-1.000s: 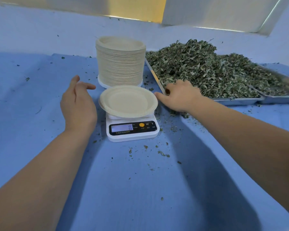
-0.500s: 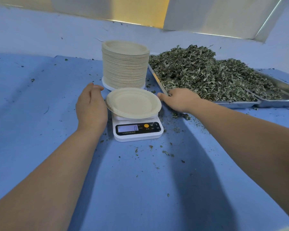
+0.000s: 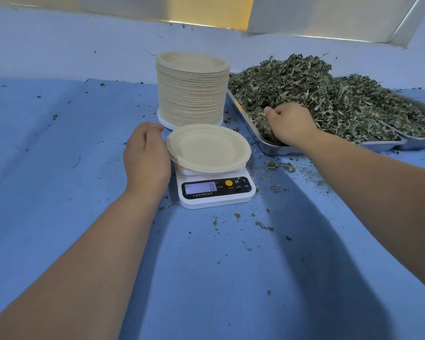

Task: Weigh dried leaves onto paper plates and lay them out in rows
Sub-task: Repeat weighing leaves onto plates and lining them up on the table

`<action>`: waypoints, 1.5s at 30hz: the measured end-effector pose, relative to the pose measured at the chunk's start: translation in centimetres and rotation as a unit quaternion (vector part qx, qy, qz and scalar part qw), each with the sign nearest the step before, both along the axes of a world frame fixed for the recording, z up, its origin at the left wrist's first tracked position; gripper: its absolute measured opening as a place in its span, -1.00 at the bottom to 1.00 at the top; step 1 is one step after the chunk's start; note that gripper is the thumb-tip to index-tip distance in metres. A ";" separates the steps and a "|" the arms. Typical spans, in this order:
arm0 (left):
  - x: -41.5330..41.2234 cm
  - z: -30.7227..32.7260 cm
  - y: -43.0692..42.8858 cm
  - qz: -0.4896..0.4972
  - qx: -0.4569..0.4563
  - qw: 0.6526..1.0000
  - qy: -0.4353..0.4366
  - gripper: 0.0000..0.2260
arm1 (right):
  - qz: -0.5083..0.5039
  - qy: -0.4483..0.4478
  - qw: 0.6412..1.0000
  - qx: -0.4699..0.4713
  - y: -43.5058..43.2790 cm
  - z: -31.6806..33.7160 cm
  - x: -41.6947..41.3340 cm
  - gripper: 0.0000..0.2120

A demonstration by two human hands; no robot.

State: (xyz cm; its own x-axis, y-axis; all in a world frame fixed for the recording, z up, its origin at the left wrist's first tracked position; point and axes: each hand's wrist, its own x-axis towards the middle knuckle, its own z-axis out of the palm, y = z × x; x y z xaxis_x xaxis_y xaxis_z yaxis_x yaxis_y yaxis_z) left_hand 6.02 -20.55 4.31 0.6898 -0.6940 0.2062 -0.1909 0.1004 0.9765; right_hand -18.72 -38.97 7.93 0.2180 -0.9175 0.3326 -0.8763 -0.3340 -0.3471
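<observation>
Nearest: blue table cover point(image 3: 206, 278), with loose leaf crumbs point(image 3: 260, 224) scattered in front of and to the right of the scale. Two bare forearms reach in from the bottom corners.

Middle: white kitchen scale point(image 3: 216, 190) on the cover, display reading 0. One paper plate point(image 3: 207, 148) sits on its platform, empty, overhanging the platform on all sides.

Left hand point(image 3: 146, 153) is just beside the plate's left rim, fingers loosely curved and holding nothing. Whether the fingertips touch the rim cannot be told.

Right hand point(image 3: 288, 125) is down in the near end of a metal tray point(image 3: 268, 143), fingers curled into the dried leaves point(image 3: 304, 87) and gripping a clump of them. The fingertips are buried.

Behind the scale: tall stack of paper plates point(image 3: 192, 92), upright, standing on a white round base, near the back rim of the plate on the scale. The tray's left edge runs just beside the stack.

Far right: the tray is heaped well above its rim with grey-green dried leaves. A second metal tray point(image 3: 420, 141) lies against its right side, also holding leaves.

Farthest: pale wall.
</observation>
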 end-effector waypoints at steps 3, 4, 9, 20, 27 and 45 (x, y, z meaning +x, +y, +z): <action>-0.5 0.1 0.3 -0.013 -0.005 1.000 -0.026 -0.76 | -0.004 0.045 0.999 0.024 0.1 -0.6 -0.1 -0.47; -0.7 0.1 0.3 -0.016 -0.005 0.999 -0.029 -0.76 | -0.007 0.034 0.999 0.020 0.1 -0.3 -0.1 -0.47; -1.0 0.4 0.5 -0.020 -0.001 0.999 -0.040 -0.71 | -0.014 -0.042 0.999 -0.006 -0.5 2.4 -0.4 -0.47; -0.9 0.4 0.3 -0.029 -0.014 0.999 -0.008 -0.73 | 0.005 0.003 1.000 0.014 0.1 4.2 0.9 -0.50; -0.3 -0.1 -0.4 -0.029 -0.020 0.999 0.031 -0.75 | 0.064 -0.104 0.991 -0.054 3.2 9.3 4.4 -0.50; -0.2 -0.2 -0.8 -0.030 0.003 0.999 0.017 -0.76 | 0.275 -0.038 0.960 0.022 10.2 5.5 9.1 -0.50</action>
State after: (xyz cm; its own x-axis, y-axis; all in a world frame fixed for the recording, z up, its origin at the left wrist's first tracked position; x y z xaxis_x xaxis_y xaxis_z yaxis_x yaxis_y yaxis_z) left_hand 5.86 -21.32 4.09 0.6534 -0.7354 0.1796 -0.1524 0.1047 0.9828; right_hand -9.66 -28.72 13.38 0.6508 -0.6835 0.3304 -0.5429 -0.7233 -0.4267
